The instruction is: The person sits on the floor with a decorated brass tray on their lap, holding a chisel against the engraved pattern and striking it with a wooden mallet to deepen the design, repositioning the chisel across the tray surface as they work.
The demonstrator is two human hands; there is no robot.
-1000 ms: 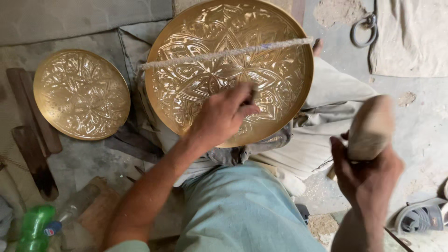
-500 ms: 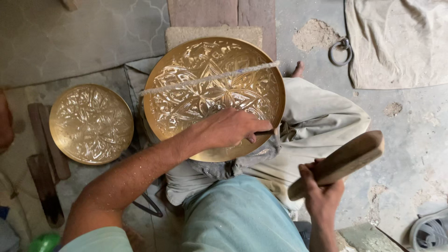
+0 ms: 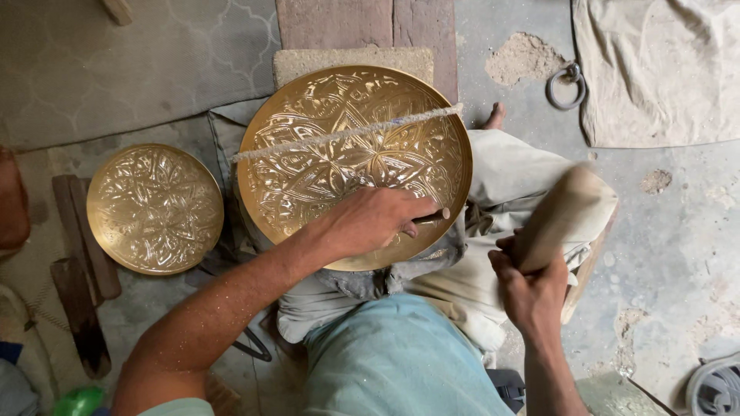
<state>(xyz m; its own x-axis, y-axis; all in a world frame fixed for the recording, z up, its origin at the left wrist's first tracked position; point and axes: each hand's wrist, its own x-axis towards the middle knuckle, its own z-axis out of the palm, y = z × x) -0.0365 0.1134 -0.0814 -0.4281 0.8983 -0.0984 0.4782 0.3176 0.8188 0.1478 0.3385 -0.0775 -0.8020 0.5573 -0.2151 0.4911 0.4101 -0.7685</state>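
Observation:
A large round engraved brass tray rests on my lap and a stone block, with a thin pale cord stretched across it. My left hand lies on the tray's lower right part, fingers closed around a small metal punch whose tip points right near the rim. My right hand grips a wooden mallet, blurred with motion, raised just right of the tray's edge and the punch.
A smaller engraved brass plate lies on the floor at left, beside dark wooden tools. A metal ring and a beige cloth lie at upper right. A green bottle sits at bottom left.
The mallet has swung from lying low at the right up and in toward the punch. My left hand has stayed on the tray, gripping the punch.

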